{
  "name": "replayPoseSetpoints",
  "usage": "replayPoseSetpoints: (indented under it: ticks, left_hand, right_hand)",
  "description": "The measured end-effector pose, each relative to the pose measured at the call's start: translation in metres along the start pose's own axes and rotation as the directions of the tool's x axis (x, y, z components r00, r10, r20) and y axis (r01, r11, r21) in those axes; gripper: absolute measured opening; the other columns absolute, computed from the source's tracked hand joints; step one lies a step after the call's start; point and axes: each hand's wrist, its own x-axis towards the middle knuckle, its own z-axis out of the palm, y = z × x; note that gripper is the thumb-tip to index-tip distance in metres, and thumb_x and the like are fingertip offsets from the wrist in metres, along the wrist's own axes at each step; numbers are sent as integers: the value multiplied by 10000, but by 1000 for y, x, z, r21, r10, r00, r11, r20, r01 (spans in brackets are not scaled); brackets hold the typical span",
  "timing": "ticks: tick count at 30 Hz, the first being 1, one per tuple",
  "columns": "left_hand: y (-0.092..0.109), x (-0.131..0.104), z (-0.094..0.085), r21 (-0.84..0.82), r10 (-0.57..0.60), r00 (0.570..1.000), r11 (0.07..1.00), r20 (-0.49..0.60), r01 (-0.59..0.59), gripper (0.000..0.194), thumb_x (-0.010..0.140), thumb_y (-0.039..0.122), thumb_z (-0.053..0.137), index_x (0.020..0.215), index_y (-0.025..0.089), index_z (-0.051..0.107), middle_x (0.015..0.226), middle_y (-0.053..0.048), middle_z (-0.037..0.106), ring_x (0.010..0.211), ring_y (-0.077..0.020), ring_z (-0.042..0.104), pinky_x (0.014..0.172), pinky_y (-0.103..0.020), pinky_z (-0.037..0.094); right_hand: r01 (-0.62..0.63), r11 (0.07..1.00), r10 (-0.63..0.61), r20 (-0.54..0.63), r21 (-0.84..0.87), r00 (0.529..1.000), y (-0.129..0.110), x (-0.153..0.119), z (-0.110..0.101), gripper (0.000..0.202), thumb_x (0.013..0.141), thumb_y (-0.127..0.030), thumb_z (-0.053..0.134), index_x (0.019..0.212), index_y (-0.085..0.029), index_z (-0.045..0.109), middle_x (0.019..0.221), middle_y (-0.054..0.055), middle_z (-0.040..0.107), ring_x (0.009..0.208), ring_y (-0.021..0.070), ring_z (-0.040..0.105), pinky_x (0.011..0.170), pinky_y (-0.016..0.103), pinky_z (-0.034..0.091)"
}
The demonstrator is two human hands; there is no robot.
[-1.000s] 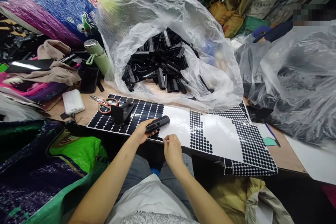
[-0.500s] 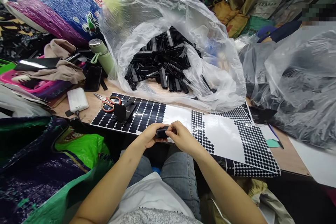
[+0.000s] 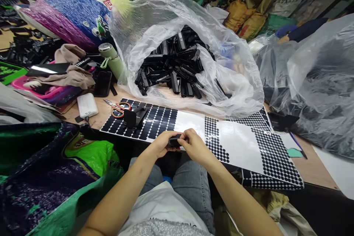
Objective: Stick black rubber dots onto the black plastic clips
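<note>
A small black plastic part [image 3: 174, 140] is held over my lap at the table's front edge. My left hand [image 3: 163, 143] wraps around its left side. The fingers of my right hand [image 3: 190, 142] are pinched on its right end. Just beyond my hands lie a sheet of black rectangular stickers [image 3: 163, 120] and a sheet with rows of round black dots [image 3: 211, 132]. A black stand-like piece [image 3: 134, 117] rests on the rectangular stickers, beside orange-handled scissors [image 3: 118, 110].
A clear plastic bag [image 3: 238, 92] holding many black parts [image 3: 177, 66] lies open behind the sheets. On the left are a white power bank [image 3: 87, 105], a phone [image 3: 103, 83] and a green bottle [image 3: 112, 61]. Another plastic bag [image 3: 320, 77] sits right.
The view has shifted slightly, so the whole scene appears a little further right. Both hands keep their hold on the black part, with hardly any change in the fingers.
</note>
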Motion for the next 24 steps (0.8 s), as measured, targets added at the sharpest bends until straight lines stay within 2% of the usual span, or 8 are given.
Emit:
replayPoseSetpoints:
  ticks: [14, 21, 24]
  left_hand:
    - [-7, 3, -3, -53, 1, 1000, 999, -23, -2, 175, 746, 202, 523, 815, 130, 667, 634, -41, 636, 466, -130, 576, 420, -222, 432]
    - [-7, 4, -1, -39, -9, 999, 999, -33, 7, 180, 756, 199, 513, 824, 129, 663, 615, -36, 623, 459, -135, 575, 407, -223, 418]
    - [-7, 3, 0, -55, -11, 999, 998, -43, 9, 167, 751, 189, 516, 801, 129, 663, 625, -35, 621, 483, -130, 572, 422, -225, 432]
  right_hand:
    - [28, 1000, -29, -115, -10, 993, 3, -3, 10, 71, 779, -212, 481, 709, -198, 490, 861, 34, 475, 716, 152, 498, 652, 315, 414]
    - [-12, 1000, 11, -109, -7, 994, 2, -4, 10, 90, 803, -210, 459, 716, -199, 481, 875, 39, 479, 729, 157, 504, 655, 311, 410]
    - [14, 1000, -16, -146, -19, 989, 2, -5, 12, 88, 794, -191, 471, 706, -200, 473, 860, 37, 482, 723, 158, 501, 658, 313, 410]
